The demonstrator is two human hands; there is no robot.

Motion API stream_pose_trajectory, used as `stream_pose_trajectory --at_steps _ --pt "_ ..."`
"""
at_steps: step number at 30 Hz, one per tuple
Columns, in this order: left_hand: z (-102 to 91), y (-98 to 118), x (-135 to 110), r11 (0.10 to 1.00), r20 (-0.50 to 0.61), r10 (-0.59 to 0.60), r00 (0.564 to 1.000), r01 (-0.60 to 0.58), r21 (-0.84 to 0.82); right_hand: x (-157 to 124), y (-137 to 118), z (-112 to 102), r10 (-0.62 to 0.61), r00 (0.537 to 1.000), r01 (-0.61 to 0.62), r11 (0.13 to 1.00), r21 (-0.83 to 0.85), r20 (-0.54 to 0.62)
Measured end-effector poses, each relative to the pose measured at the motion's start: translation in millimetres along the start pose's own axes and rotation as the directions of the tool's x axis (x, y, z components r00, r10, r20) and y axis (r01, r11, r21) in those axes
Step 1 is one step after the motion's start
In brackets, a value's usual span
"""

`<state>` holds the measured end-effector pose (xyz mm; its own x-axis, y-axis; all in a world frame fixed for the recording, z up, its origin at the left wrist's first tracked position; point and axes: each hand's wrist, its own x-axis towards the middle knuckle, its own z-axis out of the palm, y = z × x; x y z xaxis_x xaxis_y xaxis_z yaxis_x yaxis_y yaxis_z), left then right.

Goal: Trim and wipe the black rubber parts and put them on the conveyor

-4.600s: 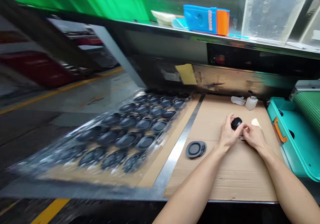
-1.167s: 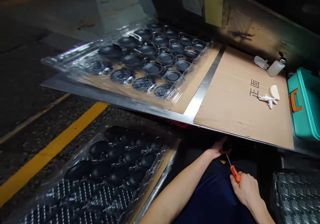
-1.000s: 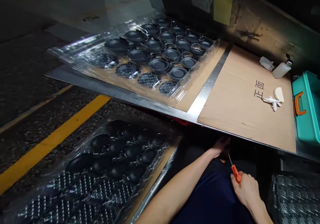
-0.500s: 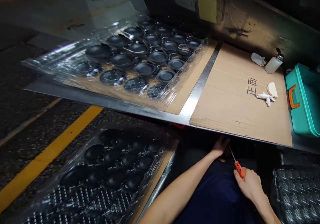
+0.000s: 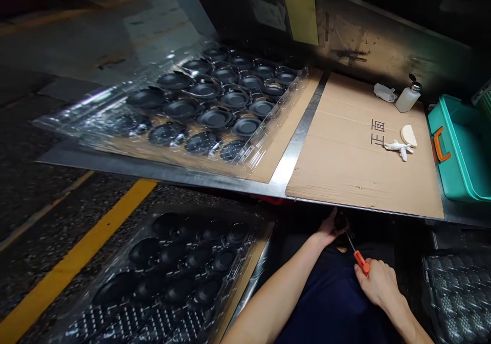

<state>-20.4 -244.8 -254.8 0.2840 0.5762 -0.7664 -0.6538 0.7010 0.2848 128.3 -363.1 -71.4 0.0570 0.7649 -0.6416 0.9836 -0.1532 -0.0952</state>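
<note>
Low in front of me, my right hand (image 5: 379, 281) grips an orange utility knife (image 5: 361, 263) with a long thin metal blade. The blade points up and left, its tip by the fingers of my left hand (image 5: 329, 228). My left hand is curled just below the front edge of the bench, around something small and dark that I cannot make out against the black background. The knife tip is at or very near this dark thing; whether they touch is hidden.
The bench holds a cardboard sheet (image 5: 330, 170), a pump bottle (image 5: 408, 97), a sponge (image 5: 408, 135), white finger cots (image 5: 399, 148) and a teal bin (image 5: 452, 173). A clear plastic tray (image 5: 249, 167) holds round black parts. More black parts fill another tray (image 5: 226, 303) at lower left.
The knife and my right hand have shifted slightly left and up towards my left hand. My left fingers have turned a little. The view has swung slightly.
</note>
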Motion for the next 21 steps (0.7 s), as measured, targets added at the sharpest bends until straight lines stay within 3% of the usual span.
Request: stream_pose_trajectory --at_steps 2,5,10,14,16,21 --pt "0.5 -6.0 -1.2 0.961 0.024 0.095 0.995 -0.098 0.258 -1.1 0.9 -2.2 -0.01 1.0 0.01 1.0 0.019 -0.001" --pt "2.6 -15.5 -5.7 0.819 0.055 0.25 0.967 -0.241 0.52 -0.7 4.7 -7.6 0.011 1.0 -0.01 0.999 0.043 -0.005" --pt "4.4 -21.5 -11.0 0.641 0.129 0.393 0.91 -0.372 0.671 1.6 6.7 -13.6 0.032 0.999 -0.032 0.999 0.035 0.003" --pt "-8.4 -24.3 -9.4 0.465 0.227 0.451 0.863 -0.444 0.766 -7.2 -4.2 -7.2 0.006 1.0 -0.006 0.999 0.032 -0.008" --pt "-17.3 -24.3 -6.7 0.481 0.199 0.427 0.882 -0.408 0.776 -11.9 -9.9 -4.8 -0.002 1.0 0.003 0.999 0.049 -0.025" --pt "-21.3 -16.4 -6.2 0.683 0.067 0.265 0.962 -0.236 0.692 -28.3 1.0 -20.9 -0.006 0.998 0.017 0.986 0.166 -0.066"
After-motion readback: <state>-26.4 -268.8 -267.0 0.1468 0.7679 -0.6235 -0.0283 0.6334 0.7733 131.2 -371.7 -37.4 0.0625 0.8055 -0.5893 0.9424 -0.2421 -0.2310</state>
